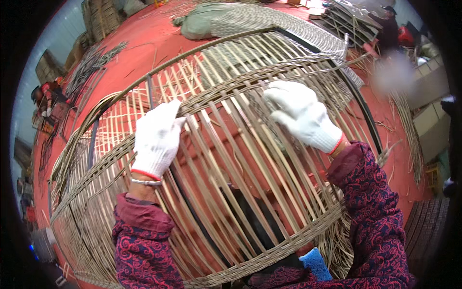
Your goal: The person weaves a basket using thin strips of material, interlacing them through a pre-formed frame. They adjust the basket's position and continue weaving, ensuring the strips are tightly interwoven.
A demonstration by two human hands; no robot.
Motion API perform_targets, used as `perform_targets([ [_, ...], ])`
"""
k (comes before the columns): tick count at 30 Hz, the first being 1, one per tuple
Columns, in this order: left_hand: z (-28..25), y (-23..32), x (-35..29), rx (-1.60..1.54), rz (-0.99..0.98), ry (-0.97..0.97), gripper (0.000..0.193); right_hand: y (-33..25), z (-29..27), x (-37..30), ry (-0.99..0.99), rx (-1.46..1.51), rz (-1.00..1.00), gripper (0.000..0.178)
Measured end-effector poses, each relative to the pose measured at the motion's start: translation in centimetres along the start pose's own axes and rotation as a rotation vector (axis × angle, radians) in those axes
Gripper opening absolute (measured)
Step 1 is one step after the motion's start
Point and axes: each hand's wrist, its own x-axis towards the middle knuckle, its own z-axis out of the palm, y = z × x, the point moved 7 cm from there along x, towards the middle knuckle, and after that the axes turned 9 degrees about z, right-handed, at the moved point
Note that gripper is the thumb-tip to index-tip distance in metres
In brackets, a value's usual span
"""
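A large wicker panel (250, 159) of tan and brown strips on a dark frame lies before me, with a braided band (231, 88) across it. My left hand (158, 139), in a white knit glove with a red cuff edge, is closed at the left part of this band, its fingertips on the strands. At the band's right part, my right hand (301, 115), gloved alike, has its fingers bent and drawn together over the wicker strands. The fingertips of both hands are partly hidden. Beneath the near braided edge (274, 245), a blue cloth-like piece (315, 265) shows by my lap.
Beyond the panel lie a grey woven sheet (269, 24) and a green bundle (197, 21) on the red floor (139, 31). Long strips (406, 130) lie at the right. A person (387, 29) stands far right; another person (43, 98) is far left.
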Motion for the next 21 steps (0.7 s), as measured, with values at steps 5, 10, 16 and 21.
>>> perform_targets([
  [5, 0.2, -1.8, -0.5, -0.227, -0.149, 0.017, 0.039, 10.4, -3.0, -2.8, -0.055, -0.370, 0.442, 0.016],
  [10, 0.1, -1.4, -1.0, -0.199, -0.115, -0.020, 0.046, 13.4, -0.4, 0.3, -0.171, -0.376, 0.408, 0.023],
  [16, 0.3, -1.0, -0.3, -0.124, -0.114, 0.055, 0.040, 17.0, 0.9, 2.3, -0.219, -0.339, 0.604, 0.031],
  [21, 0.2, 0.1, -0.1, 0.053, -0.135, 0.065, 0.034, 11.2, -1.0, 0.4, 0.030, -0.373, 0.334, 0.027],
])
